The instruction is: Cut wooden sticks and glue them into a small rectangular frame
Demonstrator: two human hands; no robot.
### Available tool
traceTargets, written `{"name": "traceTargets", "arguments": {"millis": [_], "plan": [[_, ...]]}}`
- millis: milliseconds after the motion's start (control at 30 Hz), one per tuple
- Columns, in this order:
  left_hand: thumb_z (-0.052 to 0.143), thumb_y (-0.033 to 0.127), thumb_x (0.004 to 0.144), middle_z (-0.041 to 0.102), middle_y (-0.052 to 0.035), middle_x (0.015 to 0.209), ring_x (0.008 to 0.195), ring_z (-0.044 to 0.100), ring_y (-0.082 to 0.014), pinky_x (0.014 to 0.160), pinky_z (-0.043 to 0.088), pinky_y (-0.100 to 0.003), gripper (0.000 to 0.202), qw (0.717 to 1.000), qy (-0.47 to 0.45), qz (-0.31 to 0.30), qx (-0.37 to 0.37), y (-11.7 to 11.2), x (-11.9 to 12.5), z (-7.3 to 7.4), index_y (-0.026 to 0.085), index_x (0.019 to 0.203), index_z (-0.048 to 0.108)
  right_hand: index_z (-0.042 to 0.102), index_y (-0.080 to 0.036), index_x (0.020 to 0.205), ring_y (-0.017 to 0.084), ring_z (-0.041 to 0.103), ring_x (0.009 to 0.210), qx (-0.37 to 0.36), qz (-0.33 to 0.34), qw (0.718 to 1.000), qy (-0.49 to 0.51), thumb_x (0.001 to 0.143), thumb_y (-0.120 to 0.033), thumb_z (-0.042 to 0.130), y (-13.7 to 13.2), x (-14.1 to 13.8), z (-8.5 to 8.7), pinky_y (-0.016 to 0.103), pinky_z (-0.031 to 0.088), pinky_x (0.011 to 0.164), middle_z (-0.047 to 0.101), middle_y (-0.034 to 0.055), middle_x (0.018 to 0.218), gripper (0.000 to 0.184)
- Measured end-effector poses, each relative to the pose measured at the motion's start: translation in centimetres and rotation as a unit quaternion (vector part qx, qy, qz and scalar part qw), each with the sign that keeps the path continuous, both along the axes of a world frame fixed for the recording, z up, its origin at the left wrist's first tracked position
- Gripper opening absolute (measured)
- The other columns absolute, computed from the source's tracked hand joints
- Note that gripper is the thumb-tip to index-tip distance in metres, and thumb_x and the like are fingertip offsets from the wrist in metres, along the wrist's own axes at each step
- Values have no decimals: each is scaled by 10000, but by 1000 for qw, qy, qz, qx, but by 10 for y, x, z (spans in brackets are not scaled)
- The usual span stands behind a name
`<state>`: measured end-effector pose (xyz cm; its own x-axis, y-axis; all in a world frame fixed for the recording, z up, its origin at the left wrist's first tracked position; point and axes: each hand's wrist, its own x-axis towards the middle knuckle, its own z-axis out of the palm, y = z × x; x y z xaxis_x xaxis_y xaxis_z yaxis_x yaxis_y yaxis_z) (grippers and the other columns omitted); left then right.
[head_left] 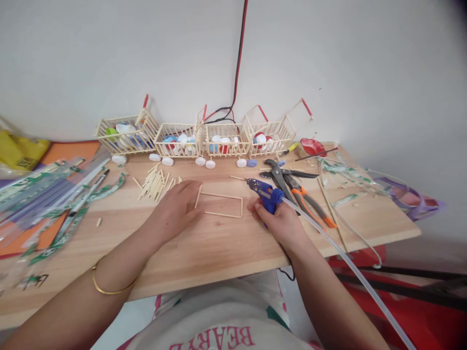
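My right hand [280,223] is closed around a blue hot glue gun [264,192], its nozzle pointing left toward the right end of a rectangular frame of thin wooden sticks [221,204] lying flat on the wooden board [226,243]. A long clear glue stick [343,253] trails from the gun's back. My left hand [177,206] rests flat on the board, fingers stretched out, touching the left side of the stick frame. A loose pile of short wooden sticks [156,182] lies just beyond the left hand.
Several small stick-built carts [197,138] with bottle caps stand in a row against the wall. Pliers and cutters with orange handles [295,187] lie right of the glue gun. Plastic sleeves and glue sticks [51,194] crowd the left. A red and black cable [239,58] hangs down the wall.
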<state>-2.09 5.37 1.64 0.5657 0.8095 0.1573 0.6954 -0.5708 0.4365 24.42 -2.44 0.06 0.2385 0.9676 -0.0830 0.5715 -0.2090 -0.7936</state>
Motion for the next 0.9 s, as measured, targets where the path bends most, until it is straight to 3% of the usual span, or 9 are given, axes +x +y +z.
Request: {"name": "traceTargets", "arguments": {"millis": [167,333,500,733,900], "plan": [[459,255,843,606,-106,1104,1010,568,-214,919,440,-383,396,995,-56,70,43,5,-4,5,119,1212,509,627,-208,889,215,652,779,-20,-8,1000,-20,807,-463,499,-8,1,5,329,493,695,703,42,847,297],[408,240,859,641,-82,1037,939,595,-194,878,452,-354,320,993,-69,81,61,6,-7,7,146,1118,572,630,-194,892,221,637,748,-31,-10,997,-73,789,-491,518,-16,3,19,332,482,682,687,49,794,334],[427,285,856,662,-58,1036,929,607,-190,880,453,-337,284,990,-59,116,50,9,-10,19,188,1056,604,617,-196,825,187,622,770,-25,40,999,-20,808,-430,506,-22,8,29,311,478,720,671,37,843,260],[418,271,851,680,-56,989,930,604,-199,848,458,-332,289,999,20,25,11,8,-3,36,166,996,645,632,-199,953,173,615,723,-39,85,995,-16,794,-430,534,-23,4,47,290,478,680,661,29,816,297],[435,285,856,671,-62,995,935,595,-212,860,453,-355,281,998,15,34,60,4,4,43,168,1009,640,641,-210,899,173,610,712,-32,63,996,-63,802,-446,521,-24,14,47,293,471,674,658,10,787,282]]}}
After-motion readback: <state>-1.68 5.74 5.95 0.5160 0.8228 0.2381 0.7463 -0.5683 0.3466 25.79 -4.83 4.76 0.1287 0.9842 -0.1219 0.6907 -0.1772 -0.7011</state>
